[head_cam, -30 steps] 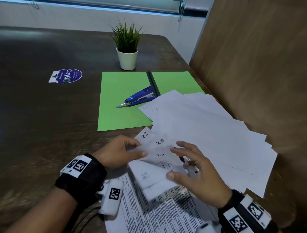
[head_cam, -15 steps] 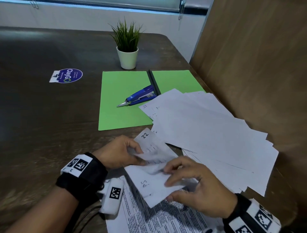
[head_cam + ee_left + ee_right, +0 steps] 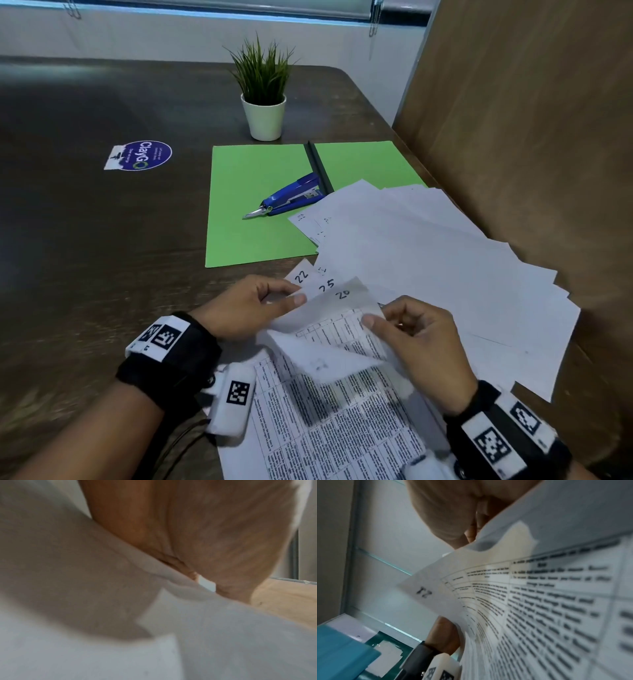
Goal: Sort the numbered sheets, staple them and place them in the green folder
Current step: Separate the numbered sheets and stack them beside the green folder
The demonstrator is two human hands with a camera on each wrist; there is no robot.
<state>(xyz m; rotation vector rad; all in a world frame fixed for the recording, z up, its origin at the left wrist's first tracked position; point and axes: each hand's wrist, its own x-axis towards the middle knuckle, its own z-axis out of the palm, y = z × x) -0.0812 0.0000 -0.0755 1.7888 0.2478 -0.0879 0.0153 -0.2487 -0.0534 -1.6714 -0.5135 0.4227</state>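
A small fan of numbered sheets lies at the table's near edge, with corners marked 22 [image 3: 301, 275], 25 [image 3: 325, 284] and 20 [image 3: 342, 294]. My left hand [image 3: 294, 294] pinches the fan's left edge between thumb and fingers. My right hand [image 3: 376, 317] pinches the bent-up edge of the sheet marked 20, baring a printed table beneath. In the right wrist view a printed sheet marked 21 [image 3: 423, 592] curves under my fingers [image 3: 453, 513]. The open green folder [image 3: 260, 205] lies farther back, with the blue stapler [image 3: 291, 200] on it. The left wrist view shows only palm and blurred paper [image 3: 223, 635].
A wide spread of white sheets [image 3: 428, 267] covers the table's right side and part of the folder. A wooden panel [image 3: 531, 137] walls the right. A potted plant [image 3: 263, 116] stands behind the folder and a round sticker [image 3: 138, 156] lies to the left.
My right hand went from hovering open to pressing on the fan, and now pinches and lifts a sheet's edge. The corner marked 20 has come into sight. My left hand kept its hold.
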